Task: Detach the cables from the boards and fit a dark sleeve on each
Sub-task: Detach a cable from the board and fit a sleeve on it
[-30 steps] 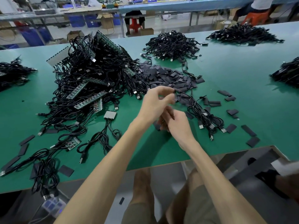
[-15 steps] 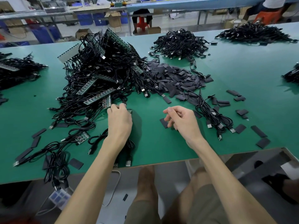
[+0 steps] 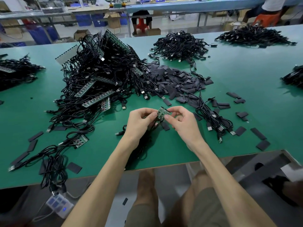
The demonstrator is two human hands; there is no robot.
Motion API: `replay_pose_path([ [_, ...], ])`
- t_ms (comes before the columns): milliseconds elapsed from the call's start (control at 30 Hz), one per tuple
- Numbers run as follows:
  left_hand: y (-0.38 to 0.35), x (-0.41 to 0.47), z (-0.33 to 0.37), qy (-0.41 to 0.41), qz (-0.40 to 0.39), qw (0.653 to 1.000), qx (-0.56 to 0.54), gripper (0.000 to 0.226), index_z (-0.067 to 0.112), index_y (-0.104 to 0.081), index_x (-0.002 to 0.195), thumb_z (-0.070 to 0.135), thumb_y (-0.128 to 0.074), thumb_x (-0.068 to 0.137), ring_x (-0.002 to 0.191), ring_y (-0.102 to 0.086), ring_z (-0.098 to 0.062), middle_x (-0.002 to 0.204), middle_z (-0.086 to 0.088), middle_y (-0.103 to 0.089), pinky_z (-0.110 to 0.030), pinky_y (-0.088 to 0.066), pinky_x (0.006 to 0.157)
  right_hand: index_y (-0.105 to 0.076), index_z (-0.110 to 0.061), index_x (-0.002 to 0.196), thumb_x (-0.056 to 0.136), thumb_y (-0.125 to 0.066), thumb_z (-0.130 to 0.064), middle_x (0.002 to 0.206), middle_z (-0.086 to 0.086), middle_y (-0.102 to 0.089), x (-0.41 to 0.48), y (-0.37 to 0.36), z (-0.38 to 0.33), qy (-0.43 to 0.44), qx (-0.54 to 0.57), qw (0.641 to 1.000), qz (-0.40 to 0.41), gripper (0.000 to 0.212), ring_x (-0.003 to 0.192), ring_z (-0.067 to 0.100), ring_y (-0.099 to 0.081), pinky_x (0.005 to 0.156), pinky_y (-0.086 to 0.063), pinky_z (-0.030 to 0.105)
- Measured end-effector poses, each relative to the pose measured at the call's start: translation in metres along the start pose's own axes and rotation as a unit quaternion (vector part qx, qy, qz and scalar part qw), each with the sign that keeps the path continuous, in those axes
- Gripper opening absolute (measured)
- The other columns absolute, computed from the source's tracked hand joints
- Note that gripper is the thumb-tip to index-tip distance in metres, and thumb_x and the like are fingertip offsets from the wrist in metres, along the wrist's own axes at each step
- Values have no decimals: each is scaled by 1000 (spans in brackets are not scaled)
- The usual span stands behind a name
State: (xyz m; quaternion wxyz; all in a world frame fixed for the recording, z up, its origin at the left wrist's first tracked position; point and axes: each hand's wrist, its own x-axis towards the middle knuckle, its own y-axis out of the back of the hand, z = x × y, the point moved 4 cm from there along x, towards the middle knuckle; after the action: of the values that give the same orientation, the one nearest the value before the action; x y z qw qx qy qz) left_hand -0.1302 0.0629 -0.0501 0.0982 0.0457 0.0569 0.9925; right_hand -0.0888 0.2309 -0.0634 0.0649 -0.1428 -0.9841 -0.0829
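Many cables, tangled with long boards into a big heap (image 3: 98,79), are crowding the green table (image 3: 246,71) left of the small board (image 3: 162,112). The left hand (image 3: 141,122) is pinching that small board's left edge, its black cables (image 3: 146,141) dangling below; the right hand (image 3: 184,122) is pinching the right edge. Beyond the small board dark sleeves (image 3: 177,81) are lying piled; right of it, a loose cable bundle (image 3: 213,120) and scattered sleeves (image 3: 258,133) are lying nearby.
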Motion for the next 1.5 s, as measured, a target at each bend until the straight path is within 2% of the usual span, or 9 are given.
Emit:
replay_pose_path([
  [167,1,0,0,-25,6,1000,7,16,21,-74,89,8,-69,96,67,-61,-1,76,11,-73,-15,-47,64,-68,-12,99,96,-70,-13,71,-5,-71,-1,-2,0,-13,12,1000,-6,4,53,6,-62,46,-41,19],
  [367,-5,-3,3,-53,-8,998,34,17,22,-75,94,10,-63,98,68,-59,-1,77,13,-72,-21,-49,66,-67,-5,94,96,-70,-15,62,4,-68,-2,-2,-1,-16,-6,1000,3,10,44,1,-54,46,-40,15],
  [533,-9,-4,1,-54,-10,997,57,5,10,-73,96,14,-73,92,67,-64,-15,83,-12,-74,-45,-59,70,-65,-11,86,93,-71,-20,55,-3,-64,-2,-1,1,-23,-24,999,11,13,47,6,-55,49,-40,16],
  [667,-11,-3,1,-54,-19,997,60,9,9,-73,96,17,-75,91,63,-61,-15,84,-16,-72,-41,-57,63,-65,-12,84,92,-72,-19,53,-4,-63,-2,0,0,-23,-14,1000,9,13,46,5,-54,47,-38,15],
  [833,-14,-1,-3,-36,-24,996,81,12,5,-68,94,14,-74,89,61,-62,-25,76,-16,-72,-52,-57,66,-64,-11,83,92,-73,-16,52,-6,-63,-2,0,0,-20,-15,1000,9,13,45,5,-54,47,-38,16],
  [1000,-13,1,-4,-27,-11,998,59,18,1,-64,91,14,-78,89,56,-56,-23,78,-27,-66,-48,-53,59,-66,-12,84,92,-74,-16,54,-10,-63,-2,1,-1,-14,-3,1000,6,12,46,4,-54,47,-39,13],
  [1233,-12,1,-4,-34,-11,998,59,20,9,-61,85,15,-80,87,53,-58,-24,68,-6,-59,-56,-54,61,-65,-18,80,90,-75,-19,57,-9,-63,-2,0,-2,-9,-35,999,16,15,51,8,-53,55,-42,26],
  [1367,-12,-1,-4,-37,-15,997,61,23,3,-59,86,13,-79,87,54,-65,-27,65,-6,-63,-46,-53,60,-63,-20,77,90,-74,-20,61,-6,-62,-2,0,-2,-12,-49,999,18,17,56,14,-52,60,-41,31],
  [1500,-14,-3,0,-64,23,989,128,18,11,-61,79,11,-76,86,55,-69,-17,63,-2,-71,-28,-53,59,-62,-17,77,90,-72,-21,55,-8,-61,-4,-1,-5,-9,-82,996,20,17,49,10,-51,56,-40,27],
])
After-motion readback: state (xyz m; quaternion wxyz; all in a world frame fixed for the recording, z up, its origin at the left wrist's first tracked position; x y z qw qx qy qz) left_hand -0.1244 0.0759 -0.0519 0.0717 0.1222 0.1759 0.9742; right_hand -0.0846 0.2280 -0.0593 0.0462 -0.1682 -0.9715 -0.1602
